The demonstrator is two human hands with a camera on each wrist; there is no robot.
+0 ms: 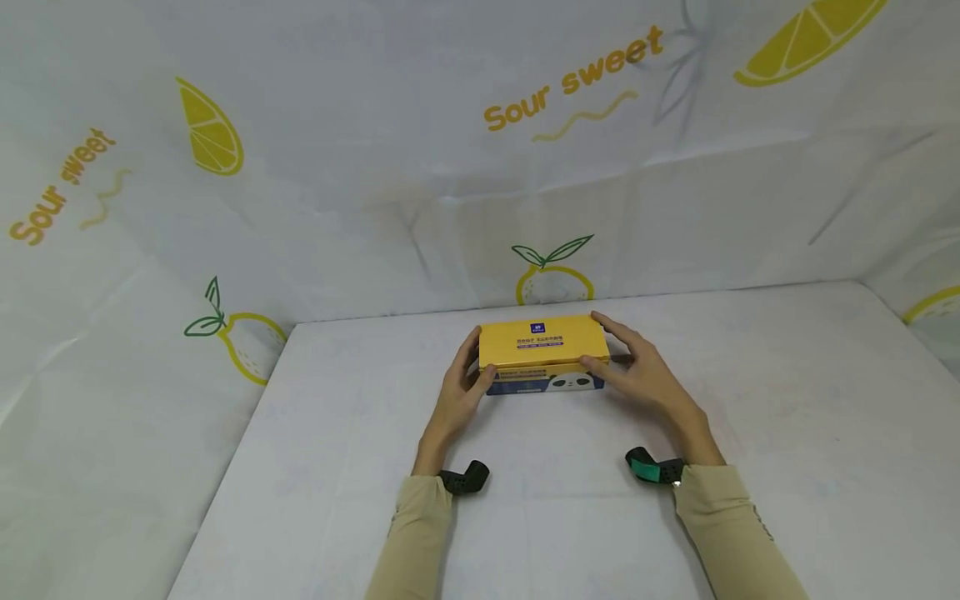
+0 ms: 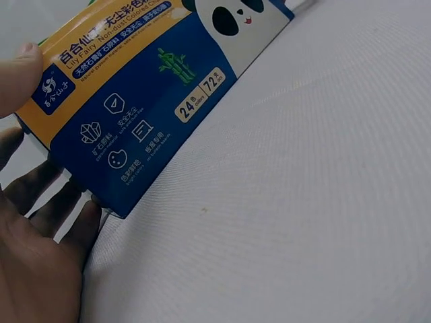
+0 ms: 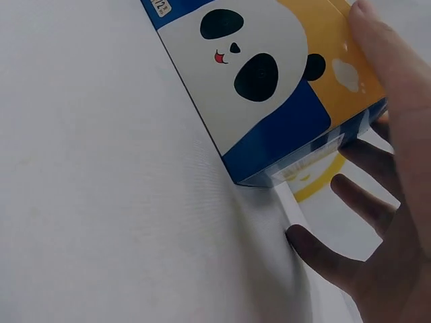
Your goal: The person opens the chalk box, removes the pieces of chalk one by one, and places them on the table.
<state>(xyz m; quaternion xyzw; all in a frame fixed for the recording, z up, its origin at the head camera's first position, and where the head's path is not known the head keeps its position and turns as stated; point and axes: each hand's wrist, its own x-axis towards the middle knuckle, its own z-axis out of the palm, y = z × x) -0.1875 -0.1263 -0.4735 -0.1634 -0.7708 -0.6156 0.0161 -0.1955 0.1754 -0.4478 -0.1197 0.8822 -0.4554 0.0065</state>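
A box of colored chalk [image 1: 543,343] sits on the white-covered table near its back edge, its yellow top facing up. The front is blue and yellow with a panda; in the left wrist view the chalk box [image 2: 145,108] reads 24 colors, 72 pieces. My left hand [image 1: 456,393] holds its left end, thumb at the front upper corner and fingers along the end. At the other end, my right hand [image 1: 651,379] grips with the thumb at the front and a fingertip at the back corner. Its lower fingers stand spread beside the end in the right wrist view.
A white tabletop [image 1: 360,467] surrounds the box. Right behind it rises a white backdrop [image 1: 337,208] printed with lemons and lettering. Each wrist wears a dark band, the right band [image 1: 652,468] with a green patch.
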